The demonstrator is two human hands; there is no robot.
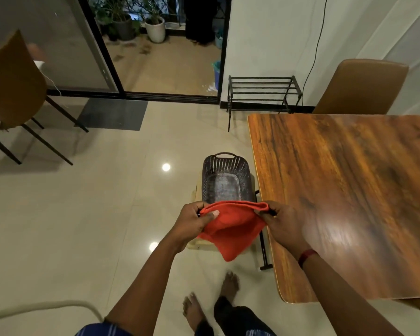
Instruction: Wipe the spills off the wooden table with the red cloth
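We hold the red cloth [230, 226] in the air, above the floor and just left of the counter [349, 190], not touching it. Risk: a loose fold may slip and drop toward the basket [224, 180]. Left hand [194, 221] fingers are closed, pinching the left corner. Right hand [284, 224] fingers are closed on the right corner. We cannot make out any spills.

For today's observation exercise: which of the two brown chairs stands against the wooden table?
The right-hand chair, behind the wooden table's far edge; the other chair stands apart, far left.
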